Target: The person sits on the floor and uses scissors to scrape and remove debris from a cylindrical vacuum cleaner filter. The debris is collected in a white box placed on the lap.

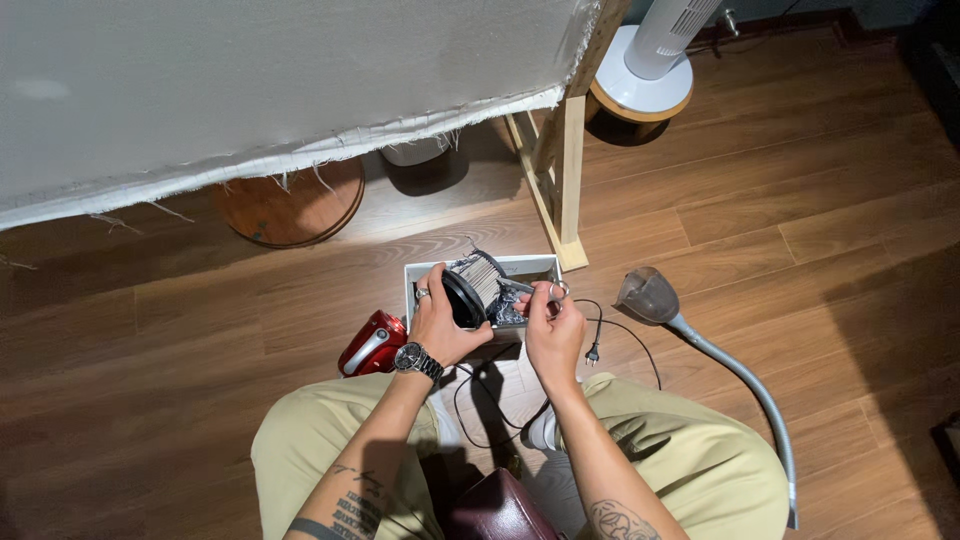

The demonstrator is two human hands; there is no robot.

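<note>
Fingers of the left hand (437, 325) curl shut around the black rim of a pleated vacuum filter (472, 288), holding it above a shallow white box (530, 264) on the wooden floor (760, 200). Its pleated end points up and away from the person, toward the right hand (553, 325), so the filter's long axis runs slantwise between the two hands. That right hand is pinched closed on small scissors (545, 291), whose tips meet the grey pleats; it is the nearer hand to the pleated end. Left of the box lies a red vacuum cleaner (372, 343); its grey hose (735, 370) and clear funnel-shaped nozzle (647, 295) lie to the right, near a black power plug (591, 353). No readable labels show.
</note>
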